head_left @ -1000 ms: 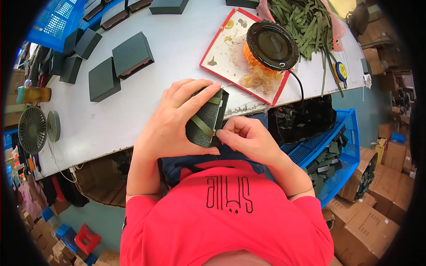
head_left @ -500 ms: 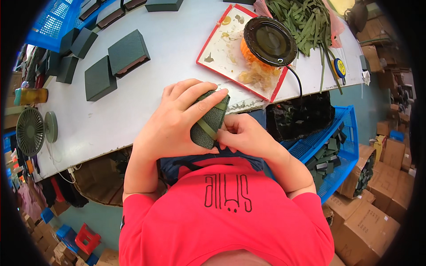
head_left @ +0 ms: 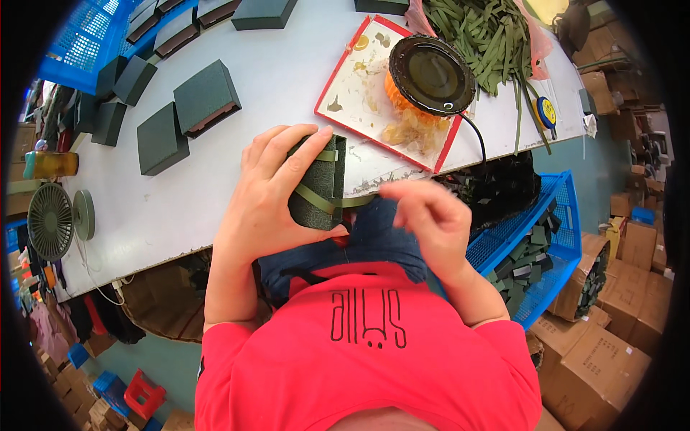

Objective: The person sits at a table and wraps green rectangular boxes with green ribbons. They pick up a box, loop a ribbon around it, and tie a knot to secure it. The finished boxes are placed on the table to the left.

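A small dark green textured box (head_left: 310, 208) stands at the table's front edge, held in my left hand (head_left: 269, 190), whose fingers and thumb span it. Olive-green ribbon (head_left: 316, 199) crosses the box's face, and a second band shows near its top. From the box's right side the ribbon stretches out to my right hand (head_left: 435, 215), which is off to the right with curled fingers, slightly smeared by motion. The ribbon's end meets the right fingertips, though the exact pinch is partly hidden.
Two dark green boxes (head_left: 206, 97) lie on the white table (head_left: 280, 79), with several more toward a blue crate (head_left: 83, 47). A dark glue pot (head_left: 431, 74) sits on a red-edged board (head_left: 352, 90). Cut ribbons (head_left: 481, 43) are heaped behind. A small fan (head_left: 49, 221) stands left; a blue basket (head_left: 568, 215) right.
My right hand has moved away from the box to the right, drawing the ribbon out sideways. My left hand and the box have shifted a little left, and the box has turned more upright.
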Action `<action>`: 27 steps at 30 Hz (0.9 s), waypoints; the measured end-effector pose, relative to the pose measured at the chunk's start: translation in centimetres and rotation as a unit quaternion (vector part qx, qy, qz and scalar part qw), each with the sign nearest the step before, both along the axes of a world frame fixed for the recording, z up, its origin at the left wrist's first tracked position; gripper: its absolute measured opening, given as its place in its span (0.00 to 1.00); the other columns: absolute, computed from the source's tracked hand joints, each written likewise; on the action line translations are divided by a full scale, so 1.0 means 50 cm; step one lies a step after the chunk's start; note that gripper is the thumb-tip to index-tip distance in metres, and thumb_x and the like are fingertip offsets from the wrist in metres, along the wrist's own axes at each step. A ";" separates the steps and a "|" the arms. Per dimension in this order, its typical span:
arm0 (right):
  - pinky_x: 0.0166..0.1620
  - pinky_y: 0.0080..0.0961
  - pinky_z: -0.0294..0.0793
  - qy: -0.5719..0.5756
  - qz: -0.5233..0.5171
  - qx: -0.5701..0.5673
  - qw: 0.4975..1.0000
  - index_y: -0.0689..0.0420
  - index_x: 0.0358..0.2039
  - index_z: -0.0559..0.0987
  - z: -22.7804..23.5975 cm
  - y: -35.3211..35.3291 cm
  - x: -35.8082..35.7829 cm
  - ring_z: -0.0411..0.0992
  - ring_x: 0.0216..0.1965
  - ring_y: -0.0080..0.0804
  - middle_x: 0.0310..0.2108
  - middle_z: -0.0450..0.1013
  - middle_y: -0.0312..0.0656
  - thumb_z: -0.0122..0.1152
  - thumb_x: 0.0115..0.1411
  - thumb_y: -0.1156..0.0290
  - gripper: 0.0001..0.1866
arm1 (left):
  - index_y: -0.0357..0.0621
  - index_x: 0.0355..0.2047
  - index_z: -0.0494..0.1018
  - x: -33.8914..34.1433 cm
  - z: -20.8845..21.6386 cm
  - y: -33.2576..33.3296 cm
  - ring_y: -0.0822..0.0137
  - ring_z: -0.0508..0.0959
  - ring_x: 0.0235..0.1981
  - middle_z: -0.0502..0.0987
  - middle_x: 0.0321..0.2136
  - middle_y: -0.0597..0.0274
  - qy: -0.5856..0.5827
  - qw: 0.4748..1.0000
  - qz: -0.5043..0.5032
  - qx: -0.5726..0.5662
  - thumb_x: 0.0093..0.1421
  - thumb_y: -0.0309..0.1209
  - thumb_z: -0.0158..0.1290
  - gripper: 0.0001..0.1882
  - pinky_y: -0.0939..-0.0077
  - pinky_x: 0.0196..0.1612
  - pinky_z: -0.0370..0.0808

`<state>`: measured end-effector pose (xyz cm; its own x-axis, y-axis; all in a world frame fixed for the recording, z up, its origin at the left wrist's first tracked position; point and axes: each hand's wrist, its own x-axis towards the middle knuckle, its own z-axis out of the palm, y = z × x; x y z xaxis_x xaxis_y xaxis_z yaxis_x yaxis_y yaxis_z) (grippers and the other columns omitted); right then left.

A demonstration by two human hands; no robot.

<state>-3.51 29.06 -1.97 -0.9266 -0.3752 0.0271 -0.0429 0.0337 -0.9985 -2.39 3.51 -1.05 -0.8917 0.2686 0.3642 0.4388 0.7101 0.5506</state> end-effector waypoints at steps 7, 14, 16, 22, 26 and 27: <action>0.28 0.15 0.71 -0.367 0.171 -0.026 0.914 0.64 0.44 0.80 -0.028 -0.018 0.021 0.73 0.26 0.18 0.38 0.80 0.40 0.62 0.65 0.71 0.11 | 0.36 0.62 0.67 0.002 0.003 0.012 0.46 0.68 0.57 0.68 0.58 0.48 0.020 1.000 -0.007 0.021 0.34 0.48 0.76 0.56 0.55 0.59 0.68; 0.27 0.15 0.70 -0.402 0.028 -0.234 0.885 0.61 0.55 0.76 -0.047 -0.028 0.034 0.72 0.25 0.20 0.45 0.80 0.43 0.56 0.70 0.64 0.18 | 0.38 0.60 0.68 0.006 0.002 0.025 0.46 0.68 0.56 0.69 0.56 0.51 0.002 0.998 -0.021 0.063 0.30 0.42 0.76 0.54 0.52 0.59 0.66; 0.28 0.16 0.69 -0.380 -0.031 -0.265 0.885 0.57 0.54 0.77 -0.056 -0.016 0.026 0.71 0.25 0.21 0.45 0.80 0.41 0.55 0.70 0.64 0.16 | 0.38 0.60 0.68 0.012 0.002 0.025 0.45 0.68 0.57 0.69 0.56 0.51 -0.009 0.998 -0.023 0.054 0.31 0.43 0.76 0.54 0.52 0.59 0.66; 0.29 0.15 0.74 -0.282 -0.127 -0.362 0.880 0.61 0.53 0.76 -0.050 0.025 -0.006 0.74 0.26 0.19 0.43 0.80 0.46 0.54 0.71 0.63 0.17 | 0.38 0.61 0.68 0.029 -0.003 0.007 0.45 0.67 0.57 0.68 0.57 0.50 -0.047 0.998 0.006 0.033 0.33 0.45 0.75 0.54 0.51 0.60 0.66; 0.31 0.16 0.75 -0.247 -0.186 -0.375 0.874 0.62 0.53 0.75 -0.045 0.043 -0.029 0.74 0.28 0.19 0.40 0.80 0.44 0.54 0.71 0.65 0.16 | 0.36 0.64 0.65 0.042 -0.020 -0.020 0.48 0.67 0.59 0.67 0.59 0.49 -0.065 0.997 0.023 0.015 0.30 0.45 0.76 0.59 0.58 0.61 0.66; 0.31 0.16 0.75 -0.244 -0.193 -0.374 0.874 0.62 0.53 0.75 -0.044 0.046 -0.032 0.74 0.28 0.19 0.40 0.80 0.43 0.54 0.71 0.65 0.16 | 0.36 0.64 0.64 0.045 -0.020 -0.023 0.48 0.67 0.59 0.67 0.58 0.49 -0.065 0.997 0.028 0.007 0.29 0.44 0.76 0.60 0.58 0.60 0.67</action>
<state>-5.10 31.34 -4.17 -0.9499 -0.0786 -0.3026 0.2647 -0.7175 -0.6443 -0.13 2.36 -2.07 -0.9453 0.2125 0.2474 0.3224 0.7233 0.6106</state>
